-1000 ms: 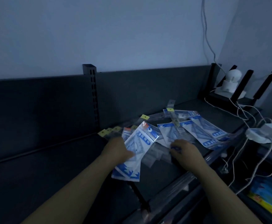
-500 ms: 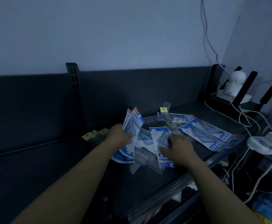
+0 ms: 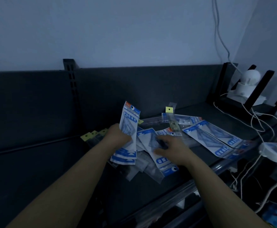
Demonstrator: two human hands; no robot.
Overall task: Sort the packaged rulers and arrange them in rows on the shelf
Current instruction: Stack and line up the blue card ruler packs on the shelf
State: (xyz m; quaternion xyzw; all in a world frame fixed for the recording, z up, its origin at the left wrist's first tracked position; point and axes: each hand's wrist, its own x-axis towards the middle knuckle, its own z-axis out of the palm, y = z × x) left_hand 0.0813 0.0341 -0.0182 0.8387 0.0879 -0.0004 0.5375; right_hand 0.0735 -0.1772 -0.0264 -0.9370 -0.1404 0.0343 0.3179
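My left hand (image 3: 119, 136) grips a small stack of blue-and-white ruler packs (image 3: 129, 127), held nearly upright above the dark shelf (image 3: 35, 170). My right hand (image 3: 172, 149) rests on another blue-and-white pack (image 3: 163, 159) lying flat in the loose pile, fingers spread over it. More blue-and-white packs (image 3: 216, 137) lie fanned out to the right. A clear straight-ruler pack with a yellow tag (image 3: 171, 117) lies across the pile's far side. Several yellow-tagged packs (image 3: 93, 135) sit left of my left hand by the back panel.
A dark back panel (image 3: 134, 89) with a slotted upright (image 3: 71, 79) closes the shelf behind. At the right stand a white round device (image 3: 248, 83), black brackets, white cables (image 3: 257, 122) and a white adapter (image 3: 276, 149). The shelf's front edge (image 3: 175, 191) runs diagonally below.
My left hand has lifted its packs from lying flat to nearly upright. My right hand has slid left onto a flat pack nearer the middle of the pile.
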